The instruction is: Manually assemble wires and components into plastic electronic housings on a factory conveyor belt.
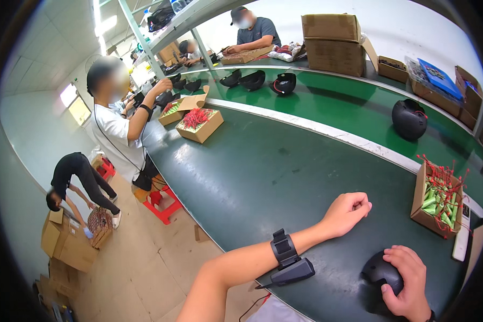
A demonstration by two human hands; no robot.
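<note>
Right hand [409,279] near the near-right corner of the flat dark green worktable [284,177], fingers and thumb clamped on a rounded, notched black shell [380,268]. Shell sits on the worktable, its right side hidden by the hand. Left hand [346,214]: fingers curled together, palm hidden, contact with the top can't tell. Wide bare stretch from there to the brown cardboard box of red wires [210,129], far-left edge. Brown cardboard box of green sticks [419,199], far-right corner; slim white object [461,239] beside it, unclear. Near-right corner cut off.
</note>
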